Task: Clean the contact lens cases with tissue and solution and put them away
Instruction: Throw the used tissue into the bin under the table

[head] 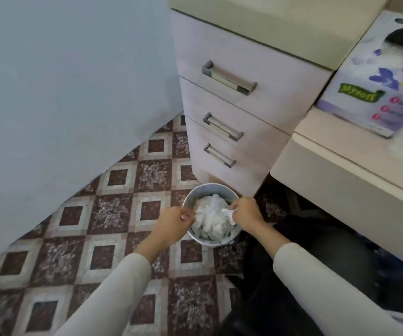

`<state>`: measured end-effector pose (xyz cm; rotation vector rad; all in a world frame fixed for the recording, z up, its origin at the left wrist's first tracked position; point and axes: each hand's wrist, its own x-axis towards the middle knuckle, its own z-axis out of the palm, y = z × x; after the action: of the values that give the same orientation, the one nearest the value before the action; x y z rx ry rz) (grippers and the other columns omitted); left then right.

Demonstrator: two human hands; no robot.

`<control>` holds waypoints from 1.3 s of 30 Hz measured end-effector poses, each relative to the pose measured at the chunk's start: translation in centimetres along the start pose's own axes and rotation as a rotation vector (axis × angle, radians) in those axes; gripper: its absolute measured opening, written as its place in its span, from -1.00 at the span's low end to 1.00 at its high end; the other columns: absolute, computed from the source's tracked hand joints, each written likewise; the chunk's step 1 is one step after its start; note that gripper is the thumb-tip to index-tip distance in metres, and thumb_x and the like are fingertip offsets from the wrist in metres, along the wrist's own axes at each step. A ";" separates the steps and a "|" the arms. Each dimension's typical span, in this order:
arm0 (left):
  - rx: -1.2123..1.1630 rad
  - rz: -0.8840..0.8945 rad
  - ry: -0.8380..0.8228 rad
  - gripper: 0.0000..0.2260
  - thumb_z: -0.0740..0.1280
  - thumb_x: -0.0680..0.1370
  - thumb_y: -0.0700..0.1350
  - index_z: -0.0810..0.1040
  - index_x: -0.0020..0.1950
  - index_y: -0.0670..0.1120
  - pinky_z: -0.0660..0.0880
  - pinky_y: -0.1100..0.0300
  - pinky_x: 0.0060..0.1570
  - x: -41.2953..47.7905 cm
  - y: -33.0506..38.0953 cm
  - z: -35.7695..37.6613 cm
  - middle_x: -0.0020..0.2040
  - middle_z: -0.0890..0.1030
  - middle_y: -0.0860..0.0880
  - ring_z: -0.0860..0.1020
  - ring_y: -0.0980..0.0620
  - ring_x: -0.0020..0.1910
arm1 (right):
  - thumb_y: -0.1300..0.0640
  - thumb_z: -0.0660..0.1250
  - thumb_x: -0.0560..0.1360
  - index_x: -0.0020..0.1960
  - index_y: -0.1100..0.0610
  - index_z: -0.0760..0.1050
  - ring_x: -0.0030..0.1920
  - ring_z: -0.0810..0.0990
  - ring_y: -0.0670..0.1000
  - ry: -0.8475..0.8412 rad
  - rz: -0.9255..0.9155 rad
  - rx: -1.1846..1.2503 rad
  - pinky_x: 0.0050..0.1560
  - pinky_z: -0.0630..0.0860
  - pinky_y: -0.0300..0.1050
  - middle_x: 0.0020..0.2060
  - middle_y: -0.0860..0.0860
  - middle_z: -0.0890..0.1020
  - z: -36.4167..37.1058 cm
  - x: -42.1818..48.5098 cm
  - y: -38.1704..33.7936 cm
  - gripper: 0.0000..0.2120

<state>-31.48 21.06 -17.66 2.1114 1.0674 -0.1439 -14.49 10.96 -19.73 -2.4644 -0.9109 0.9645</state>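
Beyond the sleeves (113, 287), a crumpled tissue (228, 213) is pinched in the right hand (244, 212) over the wastebasket (204, 241), the left hand (177, 220) grip cannot be told, and wiping is judged done, storing left.

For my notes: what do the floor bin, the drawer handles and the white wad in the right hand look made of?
Bin: metal or hard plastic, cannot tell which; smooth grey wall, dull sheen. Drawer handles: brushed metal bars, grey end caps possibly plastic. Wad in the right hand: thin paper tissue, matte white, crumpled.
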 end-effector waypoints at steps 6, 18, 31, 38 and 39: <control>-0.004 -0.045 -0.077 -0.77 0.26 0.56 -0.03 0.62 0.11 -0.08 0.47 0.21 -0.05 1.7 -2.0 1.5 0.03 0.65 -0.07 0.58 0.00 0.00 | 0.42 0.19 0.44 0.06 0.44 0.53 0.06 0.54 0.25 -0.003 0.156 0.088 0.12 0.49 0.08 0.06 0.30 0.57 2.2 2.2 0.9 -0.75; 0.003 -0.055 -0.079 -0.72 0.22 0.57 -0.10 0.50 0.27 -0.08 0.48 0.20 -0.04 1.9 -2.9 2.3 0.13 0.61 -0.05 0.58 0.00 0.00 | 0.15 0.17 0.55 0.49 0.09 0.11 0.42 0.22 0.14 -0.361 0.059 -0.190 0.34 0.26 -0.10 0.46 0.12 0.20 3.6 3.2 1.5 -0.46; 0.024 -0.007 0.006 -0.76 0.24 0.56 -0.11 0.57 0.18 -0.09 0.40 0.30 -0.08 -0.4 0.3 -0.6 0.12 0.62 -0.05 0.56 0.04 0.01 | 0.05 0.24 0.55 0.43 0.13 0.27 0.37 0.33 0.09 -0.224 -0.112 -0.049 0.37 0.27 -0.06 0.38 0.08 0.37 0.5 -0.7 -0.3 -0.52; 0.080 0.116 0.112 -0.78 0.26 0.56 -0.08 0.58 0.16 -0.07 0.36 0.35 -0.05 -2.6 5.3 -3.6 0.09 0.62 -0.03 0.51 0.14 -0.07 | 0.08 0.31 0.50 0.26 0.15 0.48 0.19 0.51 0.04 -0.019 -0.297 0.118 0.23 0.41 -0.14 0.17 0.07 0.57 -4.2 -5.2 -1.8 -0.65; 0.091 0.143 0.129 -0.77 0.26 0.56 -0.07 0.58 0.17 -0.07 0.35 0.36 -0.05 -3.0 6.2 -4.0 0.09 0.62 -0.01 0.50 0.16 -0.09 | 0.07 0.31 0.50 0.27 0.14 0.47 0.17 0.51 0.02 0.004 -0.316 0.131 0.16 0.40 -0.22 0.18 0.06 0.56 -5.2 -6.0 -2.1 -0.64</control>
<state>-29.73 19.47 -10.05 2.2971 0.9955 0.0140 -15.11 8.06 -12.08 -2.1307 -1.1544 0.8770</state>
